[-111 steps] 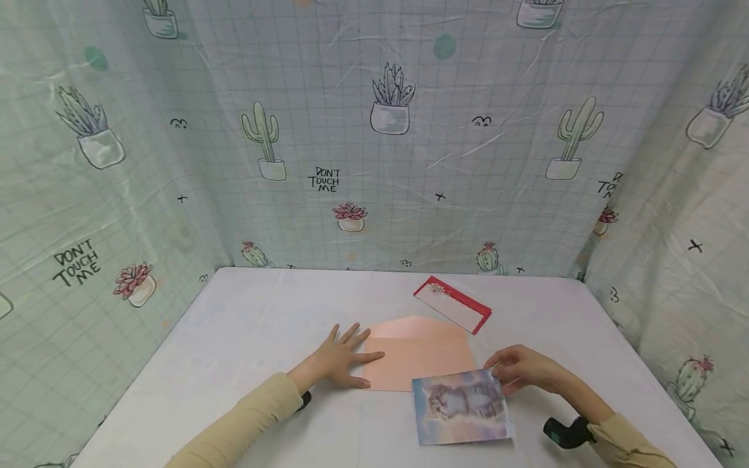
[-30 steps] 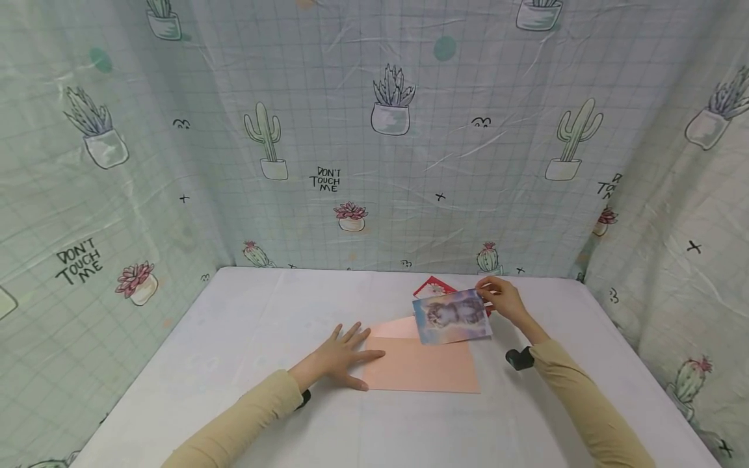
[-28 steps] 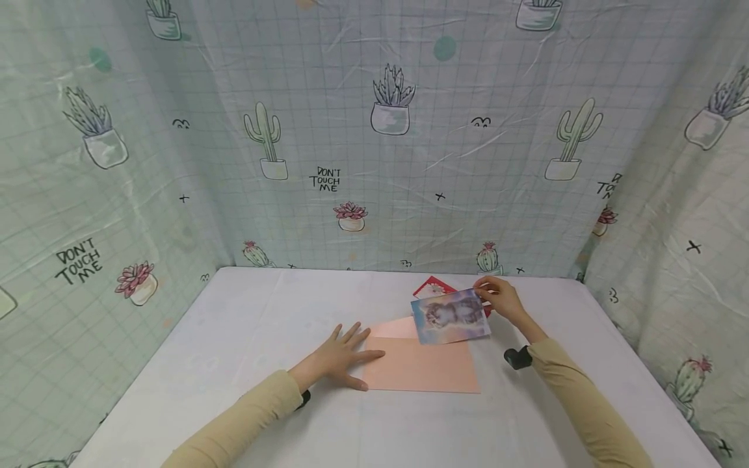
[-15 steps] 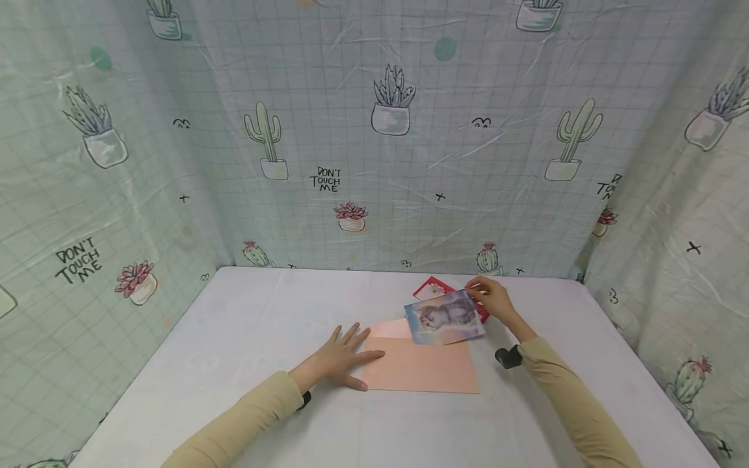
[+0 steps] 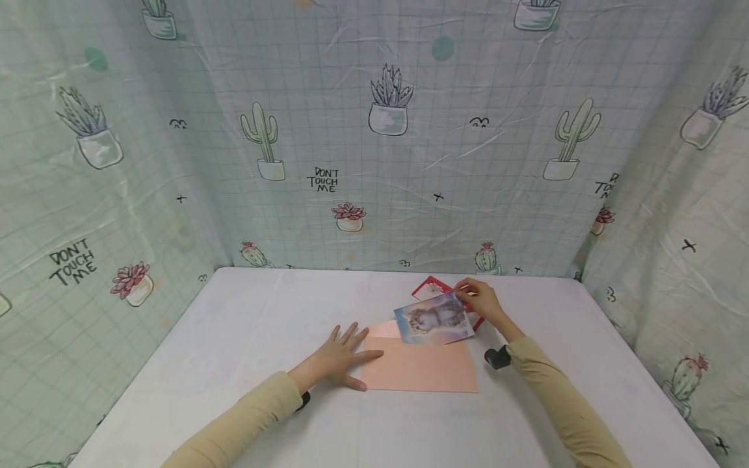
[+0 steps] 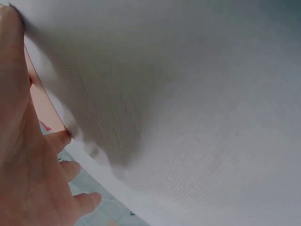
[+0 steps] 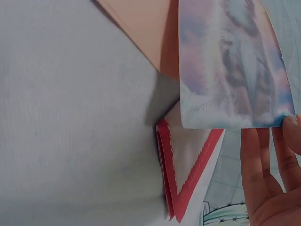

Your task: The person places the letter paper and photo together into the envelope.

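A peach envelope (image 5: 424,370) lies on the white table with its flap spread toward the back. My left hand (image 5: 341,359) rests flat with fingers spread over the envelope's left edge. Between thumb and fingers, my right hand (image 5: 484,300) pinches the upper right corner of a card with a cat picture (image 5: 435,320). The card is tilted, its lower edge overlapping the envelope's opening in the head view. In the right wrist view the card (image 7: 230,66) hangs above the envelope (image 7: 141,28), and the thumb presses on its corner.
Behind the cat card lies a red-bordered white card (image 5: 430,289), partly hidden by it and by my right hand. In the right wrist view this red-bordered card (image 7: 188,165) looks folded. A patterned curtain (image 5: 328,130) stands behind the table (image 5: 281,305).
My right hand has carried the cat card from the front right up over the envelope's flap, then slid it left, tilting it slightly. My left hand has stayed on the envelope.
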`<state>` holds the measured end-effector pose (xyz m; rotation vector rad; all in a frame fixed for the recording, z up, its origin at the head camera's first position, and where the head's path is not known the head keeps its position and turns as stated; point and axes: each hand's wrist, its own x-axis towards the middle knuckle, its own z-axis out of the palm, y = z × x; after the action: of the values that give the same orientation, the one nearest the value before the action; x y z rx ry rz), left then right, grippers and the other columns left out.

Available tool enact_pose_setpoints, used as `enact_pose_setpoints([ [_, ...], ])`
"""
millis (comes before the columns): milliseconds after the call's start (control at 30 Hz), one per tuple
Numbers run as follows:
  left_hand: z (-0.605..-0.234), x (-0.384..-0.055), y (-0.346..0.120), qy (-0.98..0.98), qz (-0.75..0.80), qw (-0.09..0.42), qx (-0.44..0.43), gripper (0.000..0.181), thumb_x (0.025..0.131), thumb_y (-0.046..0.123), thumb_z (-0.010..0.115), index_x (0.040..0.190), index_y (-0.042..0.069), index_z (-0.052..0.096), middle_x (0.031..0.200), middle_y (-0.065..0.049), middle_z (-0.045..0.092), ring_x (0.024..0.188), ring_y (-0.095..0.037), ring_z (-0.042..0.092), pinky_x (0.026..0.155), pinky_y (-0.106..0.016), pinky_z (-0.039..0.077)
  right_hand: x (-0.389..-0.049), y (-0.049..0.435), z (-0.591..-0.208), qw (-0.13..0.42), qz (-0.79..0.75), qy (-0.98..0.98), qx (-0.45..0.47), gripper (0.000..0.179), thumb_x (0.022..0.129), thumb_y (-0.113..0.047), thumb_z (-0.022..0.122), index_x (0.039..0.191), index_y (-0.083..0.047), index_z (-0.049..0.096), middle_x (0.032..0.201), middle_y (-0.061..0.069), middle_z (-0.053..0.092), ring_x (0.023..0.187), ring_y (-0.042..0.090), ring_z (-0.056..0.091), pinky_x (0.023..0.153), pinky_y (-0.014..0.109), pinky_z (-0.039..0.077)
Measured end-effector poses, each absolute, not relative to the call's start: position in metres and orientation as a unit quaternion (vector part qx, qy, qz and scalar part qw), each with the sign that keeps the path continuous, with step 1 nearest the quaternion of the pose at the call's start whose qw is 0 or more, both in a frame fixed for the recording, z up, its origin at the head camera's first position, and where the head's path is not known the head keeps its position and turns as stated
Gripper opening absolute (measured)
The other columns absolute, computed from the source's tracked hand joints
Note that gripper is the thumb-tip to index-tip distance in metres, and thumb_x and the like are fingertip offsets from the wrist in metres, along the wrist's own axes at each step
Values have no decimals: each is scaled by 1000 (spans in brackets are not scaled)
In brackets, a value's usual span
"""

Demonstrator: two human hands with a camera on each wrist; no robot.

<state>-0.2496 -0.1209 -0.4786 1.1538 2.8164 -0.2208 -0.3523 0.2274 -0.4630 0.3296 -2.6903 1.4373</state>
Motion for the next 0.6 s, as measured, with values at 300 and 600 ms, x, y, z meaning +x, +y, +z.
enact_pose_setpoints([
  [300,-477,-250,-120,924,-68,57,373,76,74,65,51,139,32,28,148,-15,20,136,-40,14,102,-61,20,-350,217,-464,22,487,-864,126,17,87,-9,56,99,2,58,94,27,63,70,23,65,56,32,54],
  [600,-474,-249,-119,924,-63,60,372,76,74,65,52,138,33,28,148,-15,20,135,-42,14,102,-61,20,-350,209,-468,9,481,-869,114,15,86,-10,57,97,1,60,88,22,64,67,16,64,55,32,54],
])
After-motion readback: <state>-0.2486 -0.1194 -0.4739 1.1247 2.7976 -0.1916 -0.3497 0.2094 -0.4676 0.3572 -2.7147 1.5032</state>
